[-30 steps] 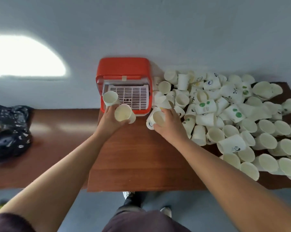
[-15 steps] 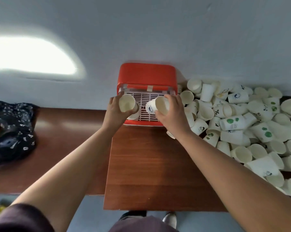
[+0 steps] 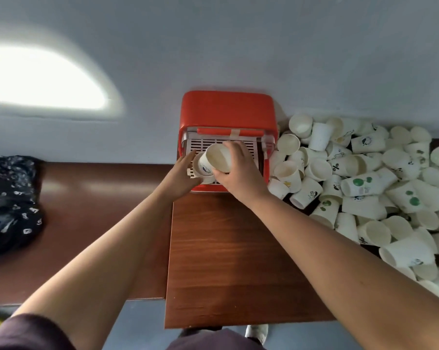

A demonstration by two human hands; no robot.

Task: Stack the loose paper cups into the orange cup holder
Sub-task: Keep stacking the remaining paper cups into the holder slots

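Observation:
The orange cup holder (image 3: 227,108) stands against the wall at the table's far edge, its white slotted grille facing me. My right hand (image 3: 238,173) grips a white paper cup (image 3: 217,157), mouth toward me, over the grille. The cup sits partly inside other cups (image 3: 200,170) held from the left by my left hand (image 3: 180,178), whose fingers curl round them. A big pile of loose paper cups (image 3: 365,185) lies to the holder's right.
The brown wooden table (image 3: 226,261) stretches toward me below the holder. A lower brown bench (image 3: 87,210) runs to the left with a dark patterned bag (image 3: 9,203) on it. A pale wall rises behind everything.
My right hand has carried its cup leftward and pushed it into the cups in my left hand. Both hands now meet in front of the holder's grille.

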